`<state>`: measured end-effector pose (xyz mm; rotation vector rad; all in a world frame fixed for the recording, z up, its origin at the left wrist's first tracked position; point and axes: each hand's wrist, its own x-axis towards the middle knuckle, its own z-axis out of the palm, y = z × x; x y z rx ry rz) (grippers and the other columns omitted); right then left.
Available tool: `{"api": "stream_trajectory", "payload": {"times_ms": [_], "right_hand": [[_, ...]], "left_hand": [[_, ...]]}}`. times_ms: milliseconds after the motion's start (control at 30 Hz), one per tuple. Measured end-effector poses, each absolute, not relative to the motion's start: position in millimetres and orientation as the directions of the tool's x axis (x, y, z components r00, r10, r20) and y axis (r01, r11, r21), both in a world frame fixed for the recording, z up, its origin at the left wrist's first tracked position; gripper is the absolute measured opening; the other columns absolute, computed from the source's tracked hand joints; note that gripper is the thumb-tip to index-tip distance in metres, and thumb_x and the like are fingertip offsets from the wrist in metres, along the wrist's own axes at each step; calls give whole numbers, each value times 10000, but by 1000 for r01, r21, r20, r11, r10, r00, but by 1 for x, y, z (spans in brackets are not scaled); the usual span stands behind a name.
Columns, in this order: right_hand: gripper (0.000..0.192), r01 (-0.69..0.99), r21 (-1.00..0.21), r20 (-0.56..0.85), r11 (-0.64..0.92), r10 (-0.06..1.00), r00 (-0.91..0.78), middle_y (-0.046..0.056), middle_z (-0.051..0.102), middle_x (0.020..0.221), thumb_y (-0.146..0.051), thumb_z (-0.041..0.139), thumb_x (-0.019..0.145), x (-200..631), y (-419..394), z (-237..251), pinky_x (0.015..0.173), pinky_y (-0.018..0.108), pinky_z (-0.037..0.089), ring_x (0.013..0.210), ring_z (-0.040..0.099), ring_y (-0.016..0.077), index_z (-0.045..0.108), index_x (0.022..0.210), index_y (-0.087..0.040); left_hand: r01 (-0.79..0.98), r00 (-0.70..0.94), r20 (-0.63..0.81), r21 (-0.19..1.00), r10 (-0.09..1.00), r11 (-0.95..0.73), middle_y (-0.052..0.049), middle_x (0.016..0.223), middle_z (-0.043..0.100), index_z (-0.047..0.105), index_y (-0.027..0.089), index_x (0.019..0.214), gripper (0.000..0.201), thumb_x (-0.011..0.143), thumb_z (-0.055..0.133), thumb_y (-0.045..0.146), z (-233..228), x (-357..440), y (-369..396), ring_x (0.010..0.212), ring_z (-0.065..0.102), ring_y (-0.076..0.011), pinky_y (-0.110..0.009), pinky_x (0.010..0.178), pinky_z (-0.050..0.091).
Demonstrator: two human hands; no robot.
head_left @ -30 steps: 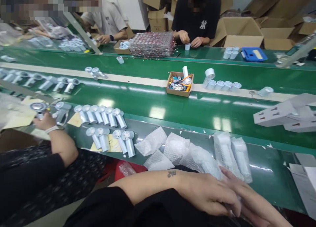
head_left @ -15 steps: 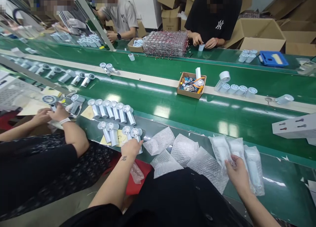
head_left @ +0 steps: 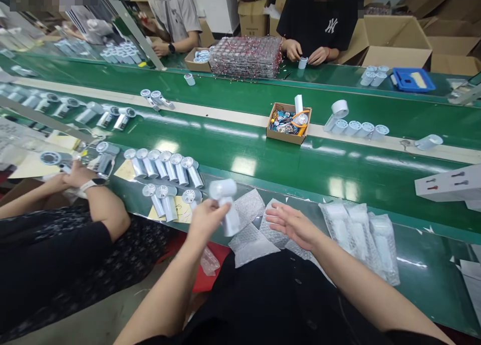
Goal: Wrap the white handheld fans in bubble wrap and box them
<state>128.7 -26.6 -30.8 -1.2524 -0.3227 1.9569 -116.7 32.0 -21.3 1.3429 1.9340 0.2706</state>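
held fan [head_left: 232, 223] blurry, white box [head_left: 445, 189] cut off @ R edge, sm. bits [head_left: 284, 127] in carton [head_left: 283, 136] unclear

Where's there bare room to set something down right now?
The green belt is bare between the cardboard parts box and the bench. The bench also has room between the bubble-wrapped packs and pale flat pieces at far right. It's crowded around the left hand and right hand: silver fan-like units leftward, bubble-wrap bags below.
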Motion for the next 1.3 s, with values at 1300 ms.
{"api": "stream_trajectory", "payload": {"times_ms": [1300], "right_hand": [[581,-594,-556,-552,-582,793,-260,35,637,1090,-242,837,631,188,-92,23,557,306,580,692,665,161,569,1147,-240]], "left_hand": [[190,334,80,970,939,-150,-22,800,653,629,193,891,73,821,605,191,29,5,-12,733,598,-142,-274,699,490]]}}
